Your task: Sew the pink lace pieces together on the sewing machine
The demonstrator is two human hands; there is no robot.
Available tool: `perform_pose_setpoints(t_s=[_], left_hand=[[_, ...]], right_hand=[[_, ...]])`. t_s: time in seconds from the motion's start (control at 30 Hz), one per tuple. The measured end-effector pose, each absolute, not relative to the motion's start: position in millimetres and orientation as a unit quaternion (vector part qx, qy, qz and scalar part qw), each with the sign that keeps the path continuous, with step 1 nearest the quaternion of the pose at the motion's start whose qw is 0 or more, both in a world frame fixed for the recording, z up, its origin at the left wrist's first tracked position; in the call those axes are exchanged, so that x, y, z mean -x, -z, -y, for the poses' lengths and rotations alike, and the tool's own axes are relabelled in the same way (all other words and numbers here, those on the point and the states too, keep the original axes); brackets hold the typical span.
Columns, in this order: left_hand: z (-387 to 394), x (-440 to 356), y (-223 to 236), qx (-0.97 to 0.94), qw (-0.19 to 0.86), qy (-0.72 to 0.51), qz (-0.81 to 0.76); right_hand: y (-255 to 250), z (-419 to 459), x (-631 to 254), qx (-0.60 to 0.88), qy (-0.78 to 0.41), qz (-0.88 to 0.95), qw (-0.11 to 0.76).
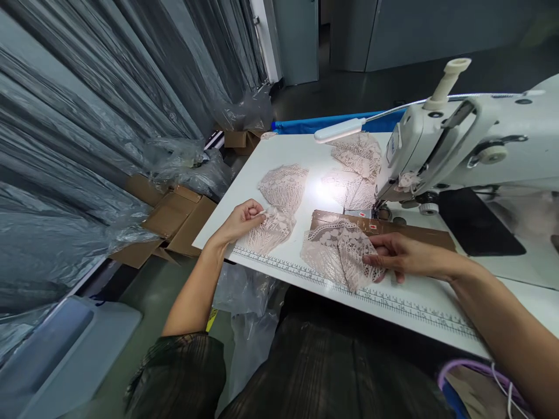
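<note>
Head view shows our left hand (241, 222) at centre-left of the frame, fingers curled and pinching the edge of a pale lace piece (267, 231) that lies flat on the white surface (279, 152). Our right hand (395, 254), right of centre, presses fingertips down on a second lace piece (336, 251), folded and lying at the near edge over the printed ruler strip (393, 299). Behind that piece sits a brown cardboard strip (410, 233). Further up, more lace (285, 185) lies spread (one stack (356, 152) glares under the lamp (339, 130)). A sewing machine (471, 145) fills the upper right; cardboard boxes (174, 218) sit on the floor at left.
</note>
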State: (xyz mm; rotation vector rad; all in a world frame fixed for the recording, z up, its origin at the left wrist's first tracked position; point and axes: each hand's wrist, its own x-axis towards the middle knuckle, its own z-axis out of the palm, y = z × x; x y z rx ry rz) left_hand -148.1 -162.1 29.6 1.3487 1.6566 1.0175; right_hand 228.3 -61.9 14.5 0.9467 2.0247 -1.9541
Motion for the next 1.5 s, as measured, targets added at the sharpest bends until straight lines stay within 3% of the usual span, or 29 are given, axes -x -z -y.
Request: perform_pose_setpoints(t_s=[0.5, 0.63, 0.77, 0.87, 0.93, 1.03, 1.13, 1.27, 1.5], left_hand=[[151, 156, -32, -0.48, 0.401, -0.434, -0.648], [148, 139, -45, -0.526, 0.372, -0.411, -0.645], [140, 81, -63, -0.606, 0.384, -0.388, -0.579], [127, 34, -69, -0.656, 0.487, -0.333, -0.471], [110, 14, -67, -0.679, 0.508, -0.301, -0.435], [80, 2, -52, -0.698, 0.446, -0.313, -0.464], [64, -1, -34, -0.678, 0.485, -0.329, -0.444], [72, -8, -22, -0.651, 0.544, -0.301, -0.436], [88, -15, -26, -0.613, 0.54, -0.355, -0.455]], right_hand=[[-14, 62, -231, -0.333, 0.633, -0.695, 0.075], [-24, 56, -240, -0.393, 0.586, -0.708, -0.006], [-29, 55, -240, -0.33, 0.719, -0.605, -0.092], [-24, 56, -236, -0.239, 0.818, -0.511, -0.114], [-18, 54, -236, -0.212, 0.815, -0.526, -0.118], [-11, 49, -240, -0.236, 0.778, -0.568, -0.128], [-6, 44, -246, -0.271, 0.766, -0.572, -0.112], [-4, 42, -249, -0.278, 0.761, -0.577, -0.108], [-18, 37, -254, -0.284, 0.755, -0.576, -0.135]])
